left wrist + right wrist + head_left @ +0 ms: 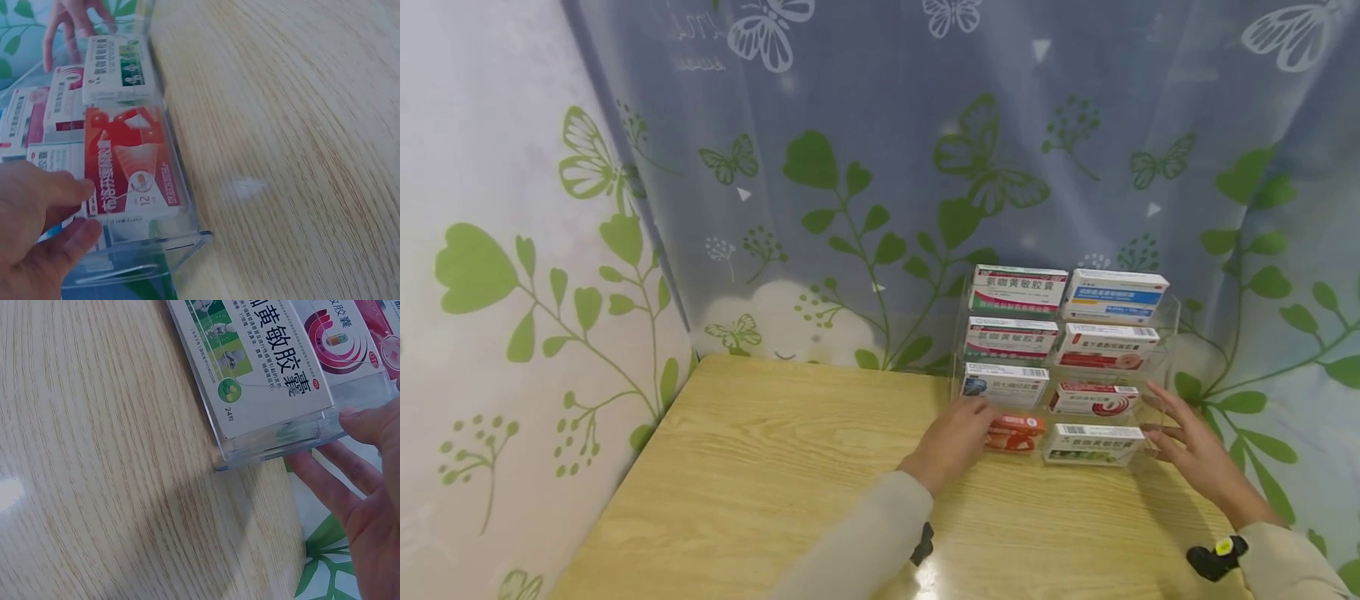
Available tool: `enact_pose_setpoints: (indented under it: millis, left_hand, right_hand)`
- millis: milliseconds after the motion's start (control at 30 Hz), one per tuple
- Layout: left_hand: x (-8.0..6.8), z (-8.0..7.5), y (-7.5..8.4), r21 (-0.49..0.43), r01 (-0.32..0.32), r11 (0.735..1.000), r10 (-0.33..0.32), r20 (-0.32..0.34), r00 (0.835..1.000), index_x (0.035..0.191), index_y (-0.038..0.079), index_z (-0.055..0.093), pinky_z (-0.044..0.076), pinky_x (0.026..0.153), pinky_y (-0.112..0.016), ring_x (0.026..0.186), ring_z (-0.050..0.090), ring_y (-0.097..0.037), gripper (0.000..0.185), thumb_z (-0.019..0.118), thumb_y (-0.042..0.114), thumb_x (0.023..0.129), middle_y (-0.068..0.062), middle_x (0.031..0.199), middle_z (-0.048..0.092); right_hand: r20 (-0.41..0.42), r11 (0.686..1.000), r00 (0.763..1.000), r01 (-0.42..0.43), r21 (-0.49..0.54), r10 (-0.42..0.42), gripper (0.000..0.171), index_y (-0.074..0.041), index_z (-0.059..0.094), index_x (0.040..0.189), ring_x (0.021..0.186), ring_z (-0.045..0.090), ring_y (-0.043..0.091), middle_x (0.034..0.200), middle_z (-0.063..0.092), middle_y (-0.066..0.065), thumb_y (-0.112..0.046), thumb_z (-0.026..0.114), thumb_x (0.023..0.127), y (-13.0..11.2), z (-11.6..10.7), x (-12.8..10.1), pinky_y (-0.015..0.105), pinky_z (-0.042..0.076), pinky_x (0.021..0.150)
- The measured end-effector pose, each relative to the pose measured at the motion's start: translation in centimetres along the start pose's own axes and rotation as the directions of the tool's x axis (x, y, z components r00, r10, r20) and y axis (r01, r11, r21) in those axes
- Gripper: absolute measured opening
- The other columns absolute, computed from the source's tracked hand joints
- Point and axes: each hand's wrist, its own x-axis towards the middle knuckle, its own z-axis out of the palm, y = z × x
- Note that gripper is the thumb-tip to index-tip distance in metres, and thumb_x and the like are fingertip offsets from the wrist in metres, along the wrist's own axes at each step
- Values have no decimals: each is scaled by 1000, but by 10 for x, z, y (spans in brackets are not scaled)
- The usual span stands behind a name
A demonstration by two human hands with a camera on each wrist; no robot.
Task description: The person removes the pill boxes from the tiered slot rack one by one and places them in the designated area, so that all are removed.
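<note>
A clear tiered rack (1167, 358) stands at the back right of the wooden table (760, 467), stacked with several medicine boxes. My left hand (955, 437) rests against its left side, beside the orange-red box (1017, 434) on the lowest tier. In the left wrist view the fingertips (78, 234) touch the rack's wall (181, 247) next to the red box (134, 165). My right hand (1187, 446), fingers spread and straight, lies against the rack's right side by the green-and-white box (1093, 443). The right wrist view shows my right hand (362, 487) with the thumb at the rack's corner (294, 440).
A butterfly-and-leaf curtain (880, 167) hangs behind the table and down its left and right sides. The rack sits close to the table's right rear corner. Bare wood (94, 456) stretches to the left and front of the rack.
</note>
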Motion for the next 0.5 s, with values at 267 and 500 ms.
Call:
enact_pose_setpoints:
  millis: [267,500]
  left_hand:
    - [2,8,5,252,1,968,6,-27,1000,129,23,72,50,108,-24,118,61,-13,32,83,19,99,7,132,73]
    - [1,7,2,229,-35,973,53,-69,996,130,23,72,50,107,-23,118,58,-13,33,81,17,99,7,133,72]
  right_hand:
    - [-18,999,999,-27,-37,27,78,-12,17,175,115,52,-23,158,44,-10,9,54,110,0,2,-2,20,65,76]
    - [-9,992,993,-116,-47,116,81,-17,13,177,110,48,-25,152,39,46,4,55,111,-4,2,-2,21,65,76]
